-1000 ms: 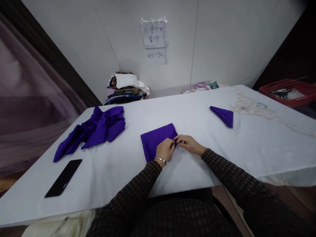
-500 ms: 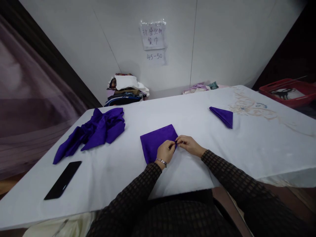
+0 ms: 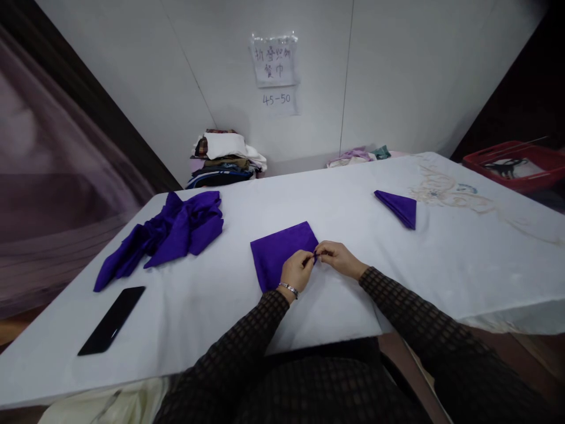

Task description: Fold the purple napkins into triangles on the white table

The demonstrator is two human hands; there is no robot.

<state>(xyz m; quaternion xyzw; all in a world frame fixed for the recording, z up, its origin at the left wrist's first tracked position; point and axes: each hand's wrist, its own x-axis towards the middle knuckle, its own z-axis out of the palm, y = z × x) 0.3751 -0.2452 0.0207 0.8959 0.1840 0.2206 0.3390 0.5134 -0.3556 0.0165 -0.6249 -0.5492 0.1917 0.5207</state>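
Observation:
A folded purple napkin [image 3: 278,250] lies flat on the white-covered table [image 3: 212,318] in front of me. My left hand [image 3: 296,271] rests over its lower right part, thumb and finger pinching the cloth near the right edge. From the other side my right hand [image 3: 338,258] pinches the same edge, fingertips almost meeting those of the left. The bit of cloth between the fingertips is small and partly hidden. Farther right lies a purple napkin folded into a triangle [image 3: 399,209].
Crumpled purple cloths [image 3: 176,232] lie at the left of the table, with a black phone [image 3: 112,321] nearer me. Folded clothes [image 3: 225,156] are stacked behind the far edge. A red basket [image 3: 516,168] stands at the far right. Handwritten paper [image 3: 274,65] hangs on the wall.
Both hands keep their pinch at the napkin's right edge, with only a very slight shift of the fingers. The camera view has moved a little; the other things stay put.

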